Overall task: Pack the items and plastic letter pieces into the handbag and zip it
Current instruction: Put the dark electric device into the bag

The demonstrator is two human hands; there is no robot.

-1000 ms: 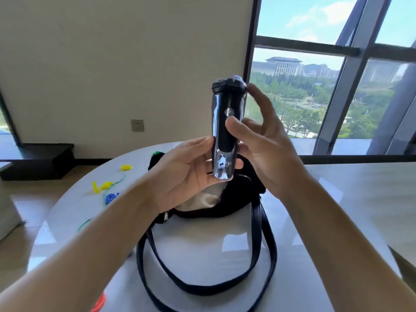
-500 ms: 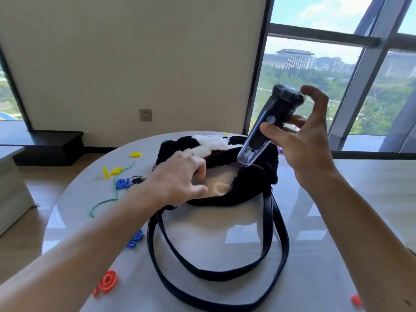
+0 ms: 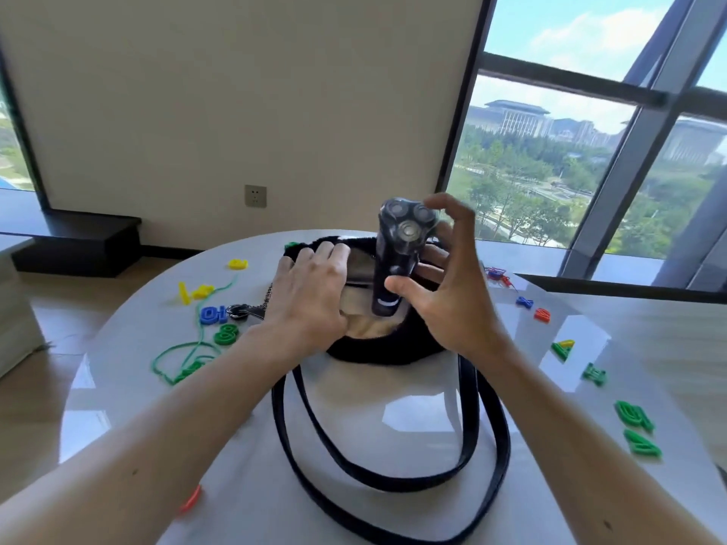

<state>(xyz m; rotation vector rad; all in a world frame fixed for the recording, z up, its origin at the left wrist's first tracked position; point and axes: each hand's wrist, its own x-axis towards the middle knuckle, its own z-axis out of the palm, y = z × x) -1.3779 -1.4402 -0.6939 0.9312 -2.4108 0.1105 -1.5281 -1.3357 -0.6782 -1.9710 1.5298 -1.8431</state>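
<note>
At the near edge of the round white table (image 3: 550, 485), the black straps (image 3: 393, 479) of the handbag lie in loose loops. An orange piece (image 3: 191, 499) lies to their left, just beside the left forearm. On the right side, green letter pieces (image 3: 633, 416) lie in a row that goes away from the camera.

Behind the straps sits the black fluffy handbag (image 3: 377, 352), its mouth open so that the beige lining shows. The left hand (image 3: 310, 297) grips the left edge of this opening, with the fingers bent over the rim. The right hand (image 3: 452, 300) holds an electric shaver (image 3: 399, 249), thumb on the front of the body and fingers behind it; the index finger is lifted beside the head. The shaver is nearly upright, its three round heads turned to the camera and its lower end at the bag's mouth. How deep it reaches, I cannot tell.

Left of the bag lie a blue "10" piece (image 3: 212, 314), a green "8" piece (image 3: 227, 334), a green cord (image 3: 177, 359) and a metal clasp (image 3: 246, 310). Yellow pieces (image 3: 192, 293) are a little farther. Right of the bag lie a blue piece (image 3: 524, 302) and an orange-red piece (image 3: 543, 314).

Beyond the table are a beige wall with a socket (image 3: 255, 195) and a large window (image 3: 550, 171).
</note>
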